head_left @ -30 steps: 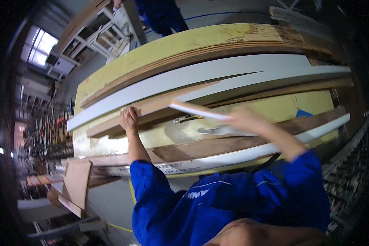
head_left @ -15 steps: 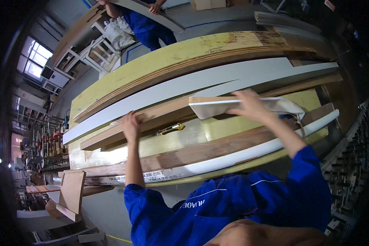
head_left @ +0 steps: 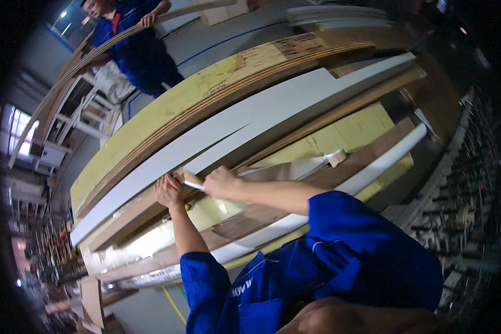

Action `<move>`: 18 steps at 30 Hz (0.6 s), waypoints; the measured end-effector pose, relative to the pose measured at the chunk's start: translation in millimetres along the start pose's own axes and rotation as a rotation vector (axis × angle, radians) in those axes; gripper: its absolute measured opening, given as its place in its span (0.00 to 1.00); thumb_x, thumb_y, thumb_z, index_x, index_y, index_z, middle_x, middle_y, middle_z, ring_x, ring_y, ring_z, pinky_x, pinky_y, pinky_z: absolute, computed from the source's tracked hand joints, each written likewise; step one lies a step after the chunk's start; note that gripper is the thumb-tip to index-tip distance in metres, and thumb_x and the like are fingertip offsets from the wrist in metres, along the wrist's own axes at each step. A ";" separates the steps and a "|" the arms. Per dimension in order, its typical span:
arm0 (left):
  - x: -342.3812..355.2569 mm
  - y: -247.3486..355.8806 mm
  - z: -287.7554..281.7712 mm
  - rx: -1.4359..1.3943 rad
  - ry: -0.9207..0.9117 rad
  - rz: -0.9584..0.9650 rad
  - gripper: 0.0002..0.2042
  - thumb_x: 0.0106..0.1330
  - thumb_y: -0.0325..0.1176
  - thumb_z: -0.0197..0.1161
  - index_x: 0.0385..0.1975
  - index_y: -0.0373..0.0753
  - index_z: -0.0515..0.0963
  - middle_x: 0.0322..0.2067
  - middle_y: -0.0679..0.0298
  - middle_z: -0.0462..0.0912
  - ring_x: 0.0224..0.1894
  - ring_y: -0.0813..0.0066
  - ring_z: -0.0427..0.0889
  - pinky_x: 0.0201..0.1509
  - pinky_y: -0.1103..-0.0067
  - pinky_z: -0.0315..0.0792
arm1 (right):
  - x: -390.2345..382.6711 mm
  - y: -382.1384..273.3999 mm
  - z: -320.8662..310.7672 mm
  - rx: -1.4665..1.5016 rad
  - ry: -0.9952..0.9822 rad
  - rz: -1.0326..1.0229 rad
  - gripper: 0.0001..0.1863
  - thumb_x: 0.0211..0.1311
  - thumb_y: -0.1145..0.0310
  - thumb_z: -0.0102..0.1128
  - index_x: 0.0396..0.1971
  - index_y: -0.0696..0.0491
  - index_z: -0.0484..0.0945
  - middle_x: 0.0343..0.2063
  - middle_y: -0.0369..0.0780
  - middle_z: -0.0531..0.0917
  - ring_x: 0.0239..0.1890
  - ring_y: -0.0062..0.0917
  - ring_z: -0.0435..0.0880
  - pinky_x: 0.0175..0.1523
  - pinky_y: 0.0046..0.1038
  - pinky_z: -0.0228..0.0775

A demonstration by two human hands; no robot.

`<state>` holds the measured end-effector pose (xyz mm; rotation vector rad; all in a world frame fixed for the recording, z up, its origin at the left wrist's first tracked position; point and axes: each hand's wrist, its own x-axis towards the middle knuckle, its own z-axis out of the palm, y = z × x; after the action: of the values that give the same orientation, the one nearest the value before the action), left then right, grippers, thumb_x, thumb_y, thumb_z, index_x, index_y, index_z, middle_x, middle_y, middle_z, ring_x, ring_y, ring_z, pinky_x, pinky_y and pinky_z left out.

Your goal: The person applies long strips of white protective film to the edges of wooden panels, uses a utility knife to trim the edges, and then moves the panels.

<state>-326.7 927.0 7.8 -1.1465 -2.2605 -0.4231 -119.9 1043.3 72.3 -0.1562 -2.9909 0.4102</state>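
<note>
My left hand (head_left: 168, 191) is closed over the top edge of a long brown board (head_left: 129, 219) lying on the worktable. Right beside it, my right hand (head_left: 220, 183) grips a white film strip (head_left: 193, 181) at the spot where it lifts off the board. Behind that hand the strip trails back to the right, ending in a crumpled piece (head_left: 335, 158). A yellow cutter knife (head_left: 188, 207) lies under my left forearm, mostly hidden. Long white panels (head_left: 295, 108) lie just beyond the board.
Along the table's near side run a brown plank (head_left: 245, 220) and a long white roll (head_left: 261, 236). Stacked brown strips (head_left: 222, 89) lie at the far side of the yellow table surface (head_left: 245, 69). Across the aisle a co-worker (head_left: 136, 47) carries long thin strips.
My right hand has moved left along the board with the film, close to my left hand. The view has turned and shifted. The co-worker now holds their strips at another angle.
</note>
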 end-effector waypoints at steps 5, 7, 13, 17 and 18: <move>-3.5 2.9 2.6 0.095 -0.055 -0.120 0.18 0.69 0.38 0.41 0.27 0.39 0.78 0.31 0.58 0.82 0.38 0.56 0.79 0.49 0.65 0.70 | -305.7 178.6 -199.8 0.365 -0.315 0.842 0.20 0.64 0.55 0.52 0.48 0.52 0.80 0.30 0.44 0.84 0.31 0.30 0.83 0.39 0.32 0.74; -2.2 4.6 -4.7 0.040 -0.067 -0.051 0.18 0.70 0.38 0.40 0.29 0.38 0.78 0.33 0.57 0.81 0.41 0.55 0.78 0.51 0.65 0.68 | -477.9 262.4 -293.0 0.104 -0.109 1.103 0.18 0.65 0.62 0.50 0.50 0.53 0.77 0.38 0.45 0.83 0.40 0.29 0.82 0.46 0.32 0.73; 10.2 20.2 -19.3 0.207 -0.452 -0.184 0.18 0.73 0.42 0.39 0.46 0.40 0.75 0.47 0.56 0.77 0.54 0.57 0.72 0.62 0.65 0.60 | -740.6 358.3 -366.1 -0.538 -0.107 1.311 0.13 0.60 0.67 0.54 0.44 0.56 0.77 0.38 0.45 0.81 0.40 0.34 0.81 0.47 0.35 0.73; 3.1 45.7 -24.1 0.254 -0.219 -0.368 0.17 0.71 0.42 0.44 0.48 0.39 0.75 0.51 0.54 0.76 0.56 0.53 0.71 0.61 0.63 0.63 | -637.3 349.8 -351.7 -0.860 -0.008 0.850 0.11 0.57 0.71 0.56 0.39 0.58 0.77 0.39 0.44 0.80 0.40 0.37 0.80 0.47 0.37 0.73; -4.4 52.3 -28.0 0.240 -0.303 -0.208 0.17 0.69 0.42 0.47 0.48 0.39 0.75 0.52 0.53 0.75 0.57 0.51 0.71 0.59 0.62 0.66 | -597.7 343.5 -344.7 -0.904 0.052 0.762 0.10 0.56 0.72 0.56 0.38 0.58 0.77 0.39 0.44 0.80 0.40 0.38 0.79 0.47 0.38 0.73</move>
<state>-272.6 940.5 28.5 -0.9051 -2.6206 -0.0523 545.1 1392.0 246.3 -1.3366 -2.6891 -0.9047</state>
